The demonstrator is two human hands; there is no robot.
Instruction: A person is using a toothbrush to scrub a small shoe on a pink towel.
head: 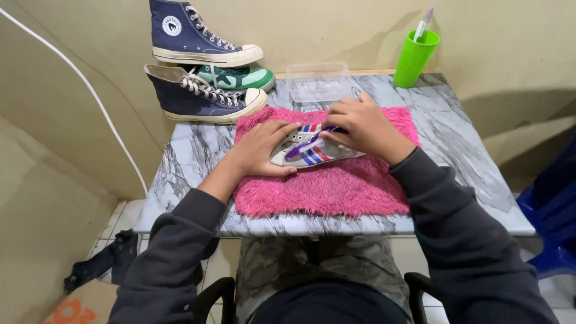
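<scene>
A small grey sneaker [312, 155] with red, white and blue side stripes lies on a shaggy pink mat [327, 189] on the marble-patterned table [186, 162]. My left hand [262, 150] presses flat on the shoe's toe end and holds it down. Over the shoe's other end, my right hand [363, 127] grips a purple brush [303, 147] whose shaft slants across the shoe's upper.
At the table's back left stand a navy high-top [204, 96], a green sneaker [240, 76] and a second navy high-top [198, 39] stacked on top. A clear plastic tub [318, 81] and a green cup [415, 57] holding a brush sit at the back. A blue chair [552, 210] stands to the right.
</scene>
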